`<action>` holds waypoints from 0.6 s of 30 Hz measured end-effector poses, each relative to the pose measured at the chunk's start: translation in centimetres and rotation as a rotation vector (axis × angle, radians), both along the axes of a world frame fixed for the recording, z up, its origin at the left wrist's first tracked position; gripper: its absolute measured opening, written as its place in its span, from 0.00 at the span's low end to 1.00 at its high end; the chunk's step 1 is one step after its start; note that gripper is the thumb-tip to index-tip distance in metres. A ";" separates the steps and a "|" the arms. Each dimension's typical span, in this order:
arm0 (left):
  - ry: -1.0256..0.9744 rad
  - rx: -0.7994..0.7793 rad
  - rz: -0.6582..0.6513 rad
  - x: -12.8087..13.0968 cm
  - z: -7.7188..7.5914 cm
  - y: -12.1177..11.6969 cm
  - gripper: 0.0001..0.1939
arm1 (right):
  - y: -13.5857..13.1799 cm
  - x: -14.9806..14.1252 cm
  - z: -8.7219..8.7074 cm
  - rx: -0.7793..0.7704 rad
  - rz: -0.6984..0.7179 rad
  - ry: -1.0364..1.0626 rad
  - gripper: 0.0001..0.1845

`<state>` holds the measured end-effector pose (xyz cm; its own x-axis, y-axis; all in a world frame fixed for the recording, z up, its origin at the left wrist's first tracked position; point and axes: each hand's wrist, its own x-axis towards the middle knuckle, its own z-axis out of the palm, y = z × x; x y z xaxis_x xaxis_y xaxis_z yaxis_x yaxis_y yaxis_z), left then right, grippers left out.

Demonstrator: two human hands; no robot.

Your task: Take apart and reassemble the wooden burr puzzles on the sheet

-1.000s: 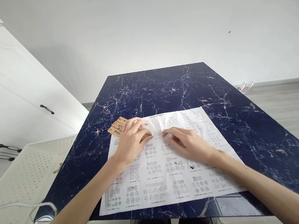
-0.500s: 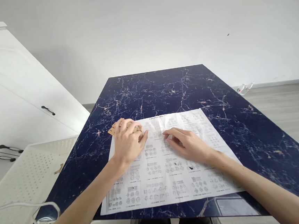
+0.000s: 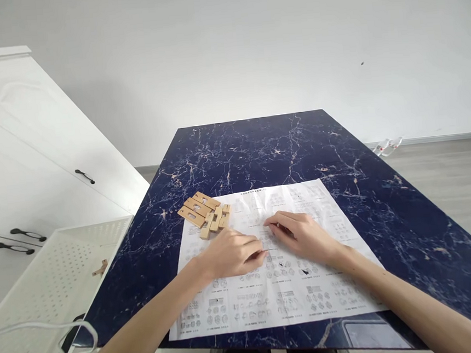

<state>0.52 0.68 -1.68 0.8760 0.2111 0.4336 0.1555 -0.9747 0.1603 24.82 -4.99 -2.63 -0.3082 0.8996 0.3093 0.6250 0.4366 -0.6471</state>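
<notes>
A wide printed paper sheet (image 3: 287, 317), creased and covered with rows of small diagrams, lies on the table under both hands. My left hand (image 3: 236, 253) rests over its left middle part, fingers curled together, nothing visible in them. On the sheet's right half lies my right hand (image 3: 300, 234), loosely bent, with a gap between index finger and thumb and nothing held. Beyond my left hand, at the sheet's far left corner, sit several flat numbered wooden pieces with cut-out slots (image 3: 197, 207). Against them lies a small cluster of notched wooden sticks (image 3: 217, 219).
The dark blue marble-patterned table (image 3: 249, 148) reaches toward a pale wall. On the left are a white perforated surface (image 3: 41, 270) with a small wooden piece (image 3: 100, 268), a white cable (image 3: 38, 325) and a white cabinet (image 3: 42, 138). Clear plastic items (image 3: 387, 146) show beyond the table's right edge.
My left hand has let go of the wooden pieces and moved nearer and to the right, uncovering them. My right hand stays on the sheet. The view has tilted slightly.
</notes>
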 end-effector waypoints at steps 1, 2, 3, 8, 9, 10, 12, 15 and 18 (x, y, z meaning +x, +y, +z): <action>0.009 -0.007 0.002 0.0 -0.1 0.0 0.20 | 0.0 0.0 0.0 -0.002 -0.002 -0.003 0.16; 0.015 -0.015 0.006 0.0 -0.2 0.1 0.20 | 0.0 0.0 -0.1 -0.002 -0.005 -0.005 0.16; 0.021 -0.023 0.011 -0.1 -0.2 0.2 0.21 | 0.0 -0.1 -0.1 -0.001 -0.006 -0.007 0.16; 0.027 -0.048 0.031 -0.1 0.1 0.3 0.21 | 0.1 -0.2 -0.1 0.004 -0.006 -0.014 0.17; 0.029 -0.051 0.034 -0.2 0.2 0.3 0.21 | 0.1 -0.2 -0.1 0.002 -0.010 -0.015 0.18; 0.031 -0.054 0.037 -0.2 0.2 0.2 0.21 | 0.2 -0.2 -0.2 -0.005 -0.015 -0.015 0.18; 0.036 -0.058 0.039 -0.2 0.3 0.2 0.21 | 0.2 -0.1 -0.3 -0.018 -0.022 -0.015 0.18; 0.047 -0.055 0.042 -0.3 0.3 0.2 0.21 | 0.3 -0.1 -0.5 -0.043 -0.026 -0.036 0.19; 0.067 -0.034 0.044 -0.3 0.0 0.3 0.21 | 0.3 0.0 -0.7 -0.058 -0.028 -0.063 0.19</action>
